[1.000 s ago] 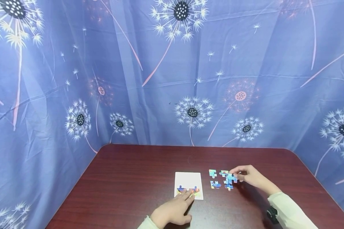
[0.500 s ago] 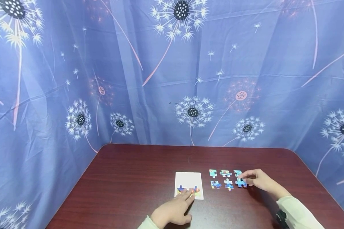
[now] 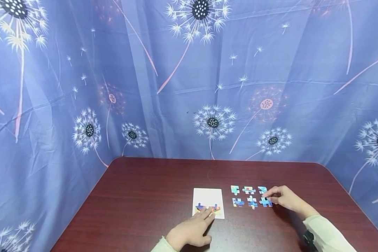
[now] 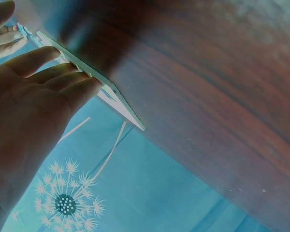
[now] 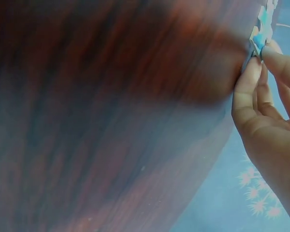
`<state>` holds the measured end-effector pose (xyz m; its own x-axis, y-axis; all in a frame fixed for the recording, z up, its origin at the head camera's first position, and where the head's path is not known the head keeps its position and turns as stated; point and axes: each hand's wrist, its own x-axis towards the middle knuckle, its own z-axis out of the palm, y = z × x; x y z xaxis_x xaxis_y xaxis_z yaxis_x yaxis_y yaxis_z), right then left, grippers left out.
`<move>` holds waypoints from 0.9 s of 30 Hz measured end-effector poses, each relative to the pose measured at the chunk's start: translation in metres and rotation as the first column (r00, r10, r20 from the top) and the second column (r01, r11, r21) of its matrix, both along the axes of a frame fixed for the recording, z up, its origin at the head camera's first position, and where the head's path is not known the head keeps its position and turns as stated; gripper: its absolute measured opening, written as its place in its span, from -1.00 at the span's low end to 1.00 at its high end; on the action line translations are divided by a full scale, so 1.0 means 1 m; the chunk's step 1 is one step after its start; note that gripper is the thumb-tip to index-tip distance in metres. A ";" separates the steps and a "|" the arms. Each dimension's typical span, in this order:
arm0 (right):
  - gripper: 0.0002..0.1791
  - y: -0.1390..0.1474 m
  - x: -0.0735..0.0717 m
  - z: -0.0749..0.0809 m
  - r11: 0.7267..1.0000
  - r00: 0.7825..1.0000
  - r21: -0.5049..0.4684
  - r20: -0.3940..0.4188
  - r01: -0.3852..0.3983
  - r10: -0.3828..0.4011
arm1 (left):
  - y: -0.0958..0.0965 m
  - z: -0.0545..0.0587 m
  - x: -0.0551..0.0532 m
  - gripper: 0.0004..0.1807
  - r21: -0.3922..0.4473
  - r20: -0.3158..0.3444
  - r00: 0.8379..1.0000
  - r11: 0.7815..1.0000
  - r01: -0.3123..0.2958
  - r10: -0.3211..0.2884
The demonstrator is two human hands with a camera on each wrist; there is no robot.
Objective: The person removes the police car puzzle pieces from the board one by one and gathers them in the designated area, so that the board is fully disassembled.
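In the head view, my left hand (image 3: pixel 191 230) rests with its fingers spread on the lower part of a white puzzle board (image 3: pixel 208 196), where a strip of coloured puzzle pieces (image 3: pixel 217 208) sits. The left wrist view shows those fingers lying over the board's edge (image 4: pixel 128 112). Over to the right, my right hand (image 3: pixel 288 202) pinches a blue jigsaw piece (image 3: pixel 266 203) between thumb and fingers, down at table level. That piece is the right end of the nearer of two rows. In the right wrist view the fingertips meet at a piece's edge (image 5: pixel 257 46).
Several other loose pieces lie beside the board: a pale one (image 3: pixel 235 190), a red-marked one (image 3: pixel 249 190), a corner one (image 3: pixel 262 189) and blue ones (image 3: pixel 238 202) in front. The dark red wooden table (image 3: pixel 138 199) ends at a blue dandelion-print curtain (image 3: pixel 176 133).
My right hand has carried the blue jigsaw piece rightward and down to the end of the nearer row, uncovering the pieces beneath. The left hand has stayed on the board.
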<state>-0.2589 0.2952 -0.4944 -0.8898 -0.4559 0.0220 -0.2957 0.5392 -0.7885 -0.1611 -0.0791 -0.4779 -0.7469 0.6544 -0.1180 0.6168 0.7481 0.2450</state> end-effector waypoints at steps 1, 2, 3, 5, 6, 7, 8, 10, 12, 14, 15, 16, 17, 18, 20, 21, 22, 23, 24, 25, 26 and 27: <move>-0.81 0.000 0.000 0.000 1.000 1.000 0.005 -0.006 0.003 -0.003 | 0.000 0.000 0.000 -0.26 0.000 -0.003 1.000 1.000 0.002 -0.002; -0.82 0.000 0.000 0.000 1.000 1.000 0.008 -0.013 0.006 -0.006 | 0.000 0.000 0.000 -0.26 0.000 -0.003 1.000 1.000 0.003 -0.003; -0.82 0.000 0.000 0.000 1.000 1.000 0.009 -0.019 0.006 -0.006 | 0.000 -0.001 0.000 -0.26 0.000 -0.001 1.000 1.000 0.003 -0.003; -0.83 0.000 0.001 0.000 1.000 0.999 0.017 -0.041 0.001 -0.001 | 0.000 -0.001 -0.001 -0.26 0.003 0.003 1.000 1.000 0.000 0.000; -0.84 0.000 0.001 -0.001 1.000 0.998 0.018 -0.055 -0.002 0.003 | 0.000 -0.002 0.000 -0.25 0.003 0.008 1.000 1.000 -0.001 0.001; -0.85 0.000 0.001 -0.001 1.000 0.998 0.020 -0.066 -0.006 0.007 | -0.001 -0.002 0.000 -0.25 0.004 0.009 1.000 1.000 -0.002 0.002; -0.85 0.000 0.001 -0.002 1.000 0.996 0.022 -0.085 -0.011 0.013 | -0.001 -0.002 -0.001 -0.25 0.006 0.012 1.000 1.000 -0.004 0.004; -0.86 0.000 0.000 -0.003 0.999 0.993 0.031 -0.114 -0.021 0.025 | -0.001 -0.003 0.000 -0.26 0.010 0.012 1.000 1.000 -0.006 0.006; -0.87 0.000 -0.001 -0.004 0.999 0.991 0.033 -0.128 -0.022 0.026 | -0.001 -0.002 0.000 -0.26 0.013 0.015 1.000 1.000 -0.008 0.008; -0.87 0.000 -0.002 -0.004 0.999 0.991 0.036 -0.132 -0.022 0.027 | -0.002 -0.002 -0.001 -0.26 0.016 0.021 1.000 1.000 -0.010 0.010; -0.86 -0.001 -0.002 -0.004 0.999 0.992 0.033 -0.126 -0.020 0.024 | -0.002 -0.002 -0.001 -0.26 0.017 0.024 1.000 1.000 -0.011 0.011; -0.86 -0.001 -0.002 -0.004 0.999 0.992 0.033 -0.124 -0.018 0.022 | -0.002 -0.001 -0.001 -0.26 0.017 0.024 1.000 1.000 -0.011 0.011; -0.86 -0.001 -0.002 -0.004 0.999 0.992 0.033 -0.123 -0.015 0.019 | -0.002 -0.001 -0.001 -0.26 0.016 0.023 1.000 1.000 -0.011 0.010; -0.86 -0.001 -0.001 -0.004 0.999 0.992 0.033 -0.122 -0.011 0.015 | -0.002 -0.001 -0.001 -0.26 0.014 0.020 1.000 1.000 -0.010 0.010; -0.86 -0.001 0.000 -0.004 0.999 0.992 0.037 -0.123 -0.003 0.008 | -0.002 -0.001 -0.001 -0.26 0.009 0.010 1.000 1.000 -0.009 0.009; -0.86 -0.001 0.000 -0.003 0.999 0.992 0.039 -0.124 0.002 0.003 | -0.002 -0.001 -0.001 -0.26 0.008 0.004 1.000 1.000 -0.007 0.007; -0.86 -0.001 0.001 -0.003 0.999 0.993 0.040 -0.121 0.009 -0.004 | -0.002 -0.001 -0.001 -0.26 0.006 0.000 1.000 1.000 -0.007 0.007; -0.86 -0.001 0.002 -0.002 0.999 0.993 0.035 -0.117 0.017 -0.013 | -0.002 -0.001 0.000 -0.26 0.003 0.001 1.000 1.000 -0.009 0.009; -0.86 -0.001 0.003 -0.002 0.999 0.994 0.030 -0.111 0.024 -0.020 | -0.002 -0.001 0.000 -0.26 0.000 0.000 1.000 1.000 -0.008 0.008; -0.85 0.000 0.004 -0.001 0.999 0.994 0.024 -0.105 0.029 -0.026 | -0.002 -0.001 0.000 -0.26 -0.002 -0.003 1.000 1.000 -0.006 0.006; -0.85 0.000 0.005 -0.001 0.999 0.995 0.020 -0.100 0.034 -0.032 | -0.002 -0.001 0.001 -0.26 -0.003 -0.007 1.000 1.000 -0.003 0.003; -0.85 0.000 0.006 0.000 0.999 0.995 0.012 -0.089 0.042 -0.041 | -0.001 -0.001 0.001 -0.26 -0.003 -0.007 1.000 1.000 -0.002 0.002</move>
<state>-0.2525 0.2954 -0.4944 -0.9028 -0.4192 0.0958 -0.3414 0.5633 -0.7525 -0.1599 -0.0805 -0.4785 -0.7489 0.6527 -0.1147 0.6170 0.7499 0.2386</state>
